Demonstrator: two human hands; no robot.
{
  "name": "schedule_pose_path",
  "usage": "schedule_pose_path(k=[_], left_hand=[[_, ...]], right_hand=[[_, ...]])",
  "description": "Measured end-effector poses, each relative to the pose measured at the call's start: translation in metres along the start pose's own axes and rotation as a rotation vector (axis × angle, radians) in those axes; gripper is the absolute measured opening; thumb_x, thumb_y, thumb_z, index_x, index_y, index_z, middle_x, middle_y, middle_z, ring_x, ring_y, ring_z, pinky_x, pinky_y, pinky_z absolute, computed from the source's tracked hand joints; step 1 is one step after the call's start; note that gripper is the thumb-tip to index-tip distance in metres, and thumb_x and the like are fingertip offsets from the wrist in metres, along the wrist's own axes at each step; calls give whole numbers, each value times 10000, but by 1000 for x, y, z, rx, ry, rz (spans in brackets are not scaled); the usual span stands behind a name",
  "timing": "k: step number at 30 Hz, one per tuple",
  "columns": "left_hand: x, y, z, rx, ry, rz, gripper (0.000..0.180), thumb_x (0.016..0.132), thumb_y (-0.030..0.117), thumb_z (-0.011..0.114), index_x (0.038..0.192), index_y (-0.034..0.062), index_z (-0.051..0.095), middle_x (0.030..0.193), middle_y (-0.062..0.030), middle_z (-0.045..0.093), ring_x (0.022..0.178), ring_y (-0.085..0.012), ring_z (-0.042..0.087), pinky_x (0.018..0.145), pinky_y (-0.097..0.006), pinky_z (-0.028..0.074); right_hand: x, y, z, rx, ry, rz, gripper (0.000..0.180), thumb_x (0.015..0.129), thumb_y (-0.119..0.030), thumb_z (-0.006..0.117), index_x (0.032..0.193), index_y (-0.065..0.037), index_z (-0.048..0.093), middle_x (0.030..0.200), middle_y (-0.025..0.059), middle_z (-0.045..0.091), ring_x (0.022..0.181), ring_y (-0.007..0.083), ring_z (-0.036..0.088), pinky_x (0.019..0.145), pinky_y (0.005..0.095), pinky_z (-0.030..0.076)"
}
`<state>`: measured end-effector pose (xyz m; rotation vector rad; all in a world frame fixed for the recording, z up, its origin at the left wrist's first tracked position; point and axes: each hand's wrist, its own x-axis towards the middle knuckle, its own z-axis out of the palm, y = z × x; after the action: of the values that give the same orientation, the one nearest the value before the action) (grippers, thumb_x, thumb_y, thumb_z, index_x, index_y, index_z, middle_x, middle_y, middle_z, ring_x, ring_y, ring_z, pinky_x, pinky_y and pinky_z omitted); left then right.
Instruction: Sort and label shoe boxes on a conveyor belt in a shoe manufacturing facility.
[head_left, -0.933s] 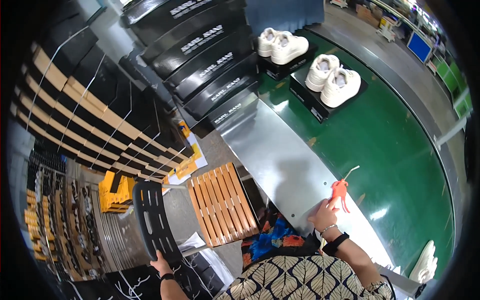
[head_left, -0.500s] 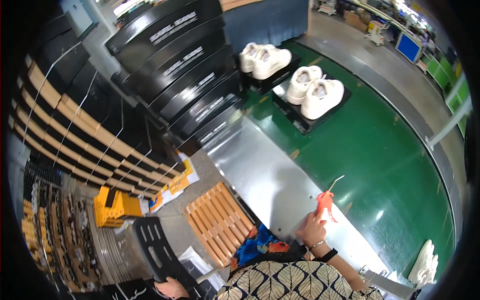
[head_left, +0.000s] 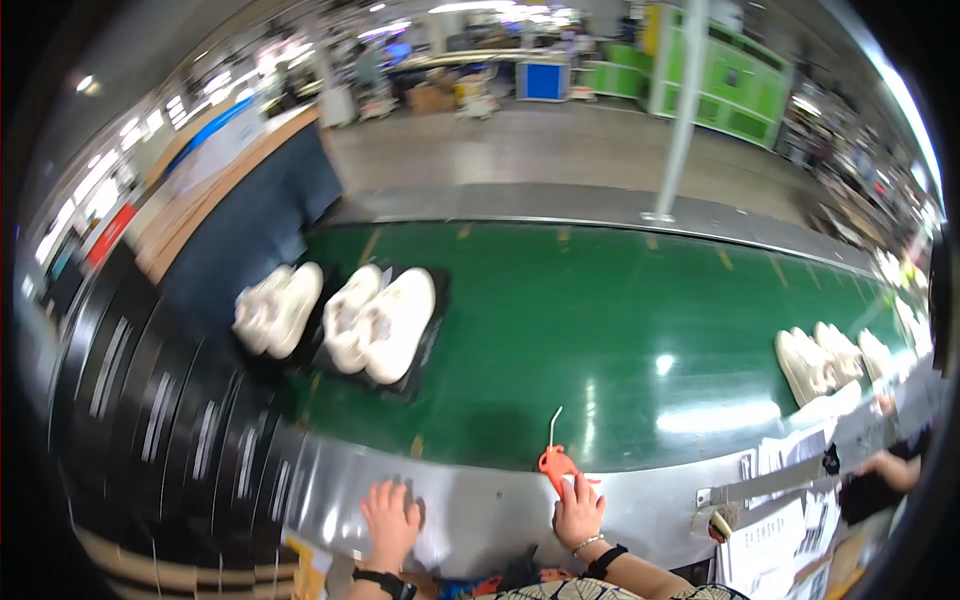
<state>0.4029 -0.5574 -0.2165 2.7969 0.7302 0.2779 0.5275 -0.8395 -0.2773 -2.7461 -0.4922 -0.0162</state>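
My right hand is closed on the handle of a red air blow gun, whose thin bent metal nozzle points away over the belt's near edge. To its left, my left hand has its fingers spread above the metal ledge and holds nothing; whether it touches the metal I cannot tell. Beyond the ledge runs a green conveyor belt. At its left are a pair of white sneakers on a black box and another white pair.
Stacked black shoe boxes rise at the left. Several white shoes sit at the belt's right end. Near right are a metal bar, a tape roll and papers. Another person's hand shows there. A pole stands beyond the belt.
The view has swung up and to the right. My left hand has let go of the black slotted chair back and come to the ledge. My right hand stays on the air blow gun.
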Motion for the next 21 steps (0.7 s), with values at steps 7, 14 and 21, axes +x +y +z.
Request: schedule_pose_path(k=[7,14,21], left_hand=[[53,-1,51,5,-343,601,502,859,373,516,1267,87,458,1368,-116,383,1310,-338,266,1023,-633,176],[59,-6,75,-77,-357,778,493,859,376,526,1259,94,466,1316,-106,443,1251,-328,359,989,-629,238],[60,-18,86,-46,-214,849,483,850,368,548,1247,104,470,1281,-127,463,1209,-329,399,967,-622,268]], right_hand=[[10,-7,6,-128,104,114,417,767,-190,584,1171,-137,494,1227,67,492,988,199,551,827,512,407],[4,-3,7,-260,275,67,289,741,-192,606,1027,-150,611,994,-13,631,865,129,605,747,335,463],[8,-9,4,-177,286,94,270,761,-179,591,1027,-136,604,958,-2,643,818,138,616,764,299,469]])
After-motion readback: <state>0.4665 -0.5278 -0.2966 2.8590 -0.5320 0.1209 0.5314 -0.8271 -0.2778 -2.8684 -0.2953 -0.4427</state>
